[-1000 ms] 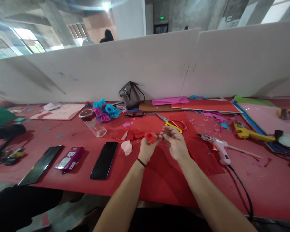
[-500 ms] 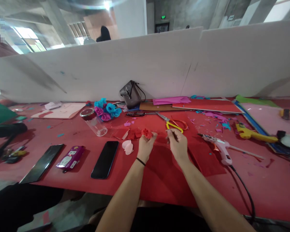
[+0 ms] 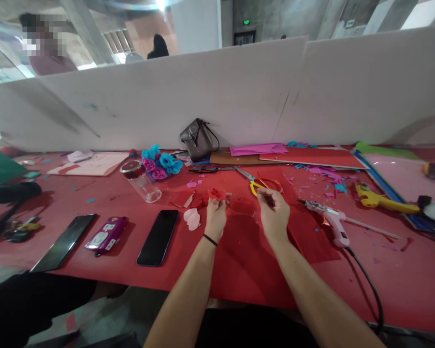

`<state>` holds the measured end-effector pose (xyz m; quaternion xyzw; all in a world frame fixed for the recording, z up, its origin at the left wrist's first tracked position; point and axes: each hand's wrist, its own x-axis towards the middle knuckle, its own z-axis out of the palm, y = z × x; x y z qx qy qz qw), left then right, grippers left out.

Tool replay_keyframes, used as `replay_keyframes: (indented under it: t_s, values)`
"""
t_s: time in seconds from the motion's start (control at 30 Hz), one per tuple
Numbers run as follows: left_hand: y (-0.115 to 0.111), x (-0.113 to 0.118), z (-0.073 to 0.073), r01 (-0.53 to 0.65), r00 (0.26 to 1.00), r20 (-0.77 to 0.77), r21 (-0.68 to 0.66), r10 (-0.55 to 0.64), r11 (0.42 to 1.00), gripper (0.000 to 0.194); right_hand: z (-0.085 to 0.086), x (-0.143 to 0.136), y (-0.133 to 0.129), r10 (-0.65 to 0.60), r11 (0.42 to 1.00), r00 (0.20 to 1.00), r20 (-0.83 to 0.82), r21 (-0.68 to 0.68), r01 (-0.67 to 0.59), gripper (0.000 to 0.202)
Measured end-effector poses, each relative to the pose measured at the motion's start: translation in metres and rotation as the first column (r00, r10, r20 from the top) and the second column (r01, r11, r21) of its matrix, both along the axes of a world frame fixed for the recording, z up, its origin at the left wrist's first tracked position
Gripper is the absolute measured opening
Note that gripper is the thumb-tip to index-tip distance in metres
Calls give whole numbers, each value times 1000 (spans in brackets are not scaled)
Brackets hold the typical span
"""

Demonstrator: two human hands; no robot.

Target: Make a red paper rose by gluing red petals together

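Observation:
My left hand [image 3: 216, 216] is closed on a small red paper flower [image 3: 217, 195] above the middle of the red table [image 3: 188, 275]. To its right, my right hand [image 3: 274, 212] is raised with curled fingers; whether anything small is between them cannot be made out. Scissors with yellow handles [image 3: 254, 187] lie just beyond my right hand. Pale pink paper petals [image 3: 192, 219] rest left of my left hand, close to red paper scraps [image 3: 199, 201]. Red paper [image 3: 308, 237] is spread under and beside my right forearm.
A pink glue gun [image 3: 329, 220] with a cord lies right, a yellow one [image 3: 384, 199] beyond. Left are a black phone [image 3: 158, 238], purple device [image 3: 107, 235], clear jar [image 3: 143, 183] and blue and pink paper flowers [image 3: 160, 163]. A bag [image 3: 196, 140] leans on the partition.
My right hand has moved right, away from my left hand. My left hand has shifted slightly left with the red flower. A person has come into view beyond the partition at the upper left.

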<state>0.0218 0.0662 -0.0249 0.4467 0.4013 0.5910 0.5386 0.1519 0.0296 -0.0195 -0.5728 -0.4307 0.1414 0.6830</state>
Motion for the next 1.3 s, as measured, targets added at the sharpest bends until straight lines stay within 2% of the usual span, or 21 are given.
replay_keyframes:
  t_s: [0.1,0.2,0.27,0.33,0.4,0.5,0.63,0.73,0.87,0.97,1.07,1.17,1.23,1.3]
  values:
    - [0,-1,3,-5,1000,-28,2,5,1000,13,-5,3,2,29,985,971,235,-172,12,18]
    - [-3,-3,8,0,998,-58,4,1,1000,15,-10,5,2,116,930,833,541,-353,100,17]
    - [-3,-4,10,2,995,-97,-6,-2,1000,12,-11,4,0,151,888,741,655,-419,189,16]
    - [-3,-4,9,-18,991,-133,-22,15,1000,6,-9,3,-1,177,858,700,692,-457,235,12]
    - [-1,-4,7,-52,989,-141,-36,47,998,5,-8,2,-1,186,849,708,682,-474,234,9]
    - [1,-4,2,-83,987,-141,-55,75,995,7,-7,4,1,169,870,788,591,-466,163,8]
    - [0,-3,-1,-34,991,-134,-83,23,996,14,-6,7,4,138,900,927,349,-435,30,6]
    - [-4,0,2,45,995,-81,-95,-53,995,24,-3,6,5,135,919,982,130,-386,-75,10]
    - [-10,5,8,133,991,19,-123,-131,983,35,0,-1,5,305,910,948,-91,-264,-318,21]
    - [-11,5,12,143,989,61,-109,-137,984,24,0,-4,4,403,889,911,-81,-203,-411,24]
    - [-8,1,12,91,993,87,-79,-84,993,19,-1,-3,3,361,909,932,-43,-208,-362,23]
    - [-5,-2,12,51,993,112,-90,-41,995,18,-1,2,2,163,969,980,113,-205,-138,20]
    - [-5,-2,11,69,993,102,-99,-59,993,18,1,4,1,58,988,966,253,-152,-20,24]
    - [-7,0,11,117,991,73,-87,-111,989,16,2,2,0,118,988,951,286,-134,-82,29]
